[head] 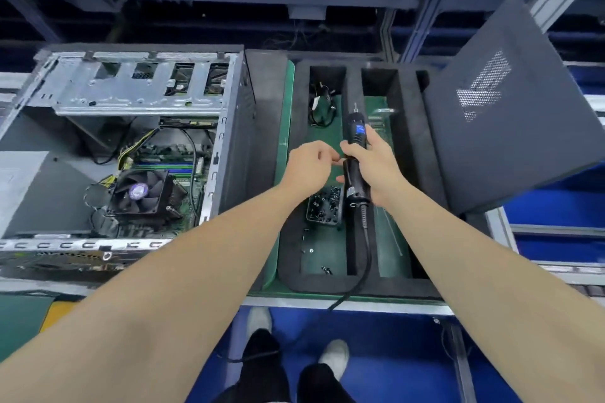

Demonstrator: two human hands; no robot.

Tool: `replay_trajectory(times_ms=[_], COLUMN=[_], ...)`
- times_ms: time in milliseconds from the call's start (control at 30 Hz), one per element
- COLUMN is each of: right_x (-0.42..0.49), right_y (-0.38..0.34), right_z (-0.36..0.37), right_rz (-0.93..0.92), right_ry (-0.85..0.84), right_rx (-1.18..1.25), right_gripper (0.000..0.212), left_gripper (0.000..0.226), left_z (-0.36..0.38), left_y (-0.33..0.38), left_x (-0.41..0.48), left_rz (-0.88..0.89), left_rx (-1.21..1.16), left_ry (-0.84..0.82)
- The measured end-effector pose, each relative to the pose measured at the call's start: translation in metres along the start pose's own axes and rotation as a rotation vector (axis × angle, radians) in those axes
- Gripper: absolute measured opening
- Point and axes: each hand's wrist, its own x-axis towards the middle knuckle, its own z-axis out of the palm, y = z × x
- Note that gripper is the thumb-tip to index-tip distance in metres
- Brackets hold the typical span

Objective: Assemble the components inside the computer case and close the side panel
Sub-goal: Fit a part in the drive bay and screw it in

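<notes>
Legible text: none. Blue label [360, 129] on the electric screwdriver [357, 183] was too blurred to read; round sticker [138, 190] on the cooler fan [154, 185] likewise showed no readable characters.

Counted at the assembly bench: one computer case [229, 141], with one cooler fan [139, 191] and four cut-outs [178, 75] along one drive cage [131, 101]. One detached side panel [523, 147]. One foam organizer [352, 82], with three long compartments [379, 82] in view, the third partly hidden. One electric screwdriver [357, 160], with one cord [366, 239]. One screw tray [324, 206], its contents too many and too small for a tally. At least two loose screws [325, 269]. One cable bundle [322, 105]. Two hands, left hand [307, 170] and right hand [379, 170], on two bare forearms [196, 271]. Two shoes [334, 357].
</notes>
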Motion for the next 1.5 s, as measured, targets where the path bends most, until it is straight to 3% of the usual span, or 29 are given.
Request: replay_trajectory(times_ms=[133, 200, 333, 433, 533, 733, 867, 1000, 1233, 1500], right_x=[0.010, 0.017, 0.025, 0.026, 0.027, 0.027, 0.027, 0.027, 0.026, 0.025], right_y=[0.016, 0.022, 0.029, 0.030, 0.031, 0.032, 0.032, 0.032, 0.029, 0.029], right_z=[-0.011, -0.015, -0.018, -0.018, -0.019, -0.023, -0.023, -0.023, -0.022, -0.023], right_rz=[0.022, 0.022, 0.031, 0.028, 0.033, 0.034, 0.040, 0.044, 0.046, 0.050], right_ry=[-0.018, 0.005, 0.020, 0.005, -0.018, -0.053, -0.065, -0.072, -0.063, -0.052], right_rx=[0.078, 0.092, 0.105, 0.099, 0.116, 0.165, 0.189, 0.190, 0.185, 0.182], right_gripper=[0.036, 0.032, 0.038, 0.036, 0.031, 0.032, 0.031, 0.031, 0.036, 0.036], left_gripper=[0.026, 0.018, 0.014, 0.007, 0.021, 0.017, 0.036, 0.037, 0.019, 0.020], left_z=[0.007, 0.010, 0.015, 0.018, 0.027, 0.035, 0.038, 0.039, 0.041, 0.044], left_y=[-0.025, -0.037, -0.050, -0.043, -0.035, -0.038, -0.043, -0.046, -0.049, -0.049], left_x=[0.016, 0.020, 0.028, 0.030, 0.035, 0.040, 0.042, 0.043, 0.043, 0.043], left_rz=[0.117, 0.208, 0.423, 0.377, 0.356, 0.343, 0.368, 0.377, 0.488, 0.483], left_rx=[0.208, 0.372, 1.064, 1.334, 1.500, 1.551, 1.542, 1.532, 1.577, 1.557], left_ry=[-0.007, -0.077, -0.267, -0.324, -0.380, -0.393, -0.364, -0.375, -0.453, -0.452])
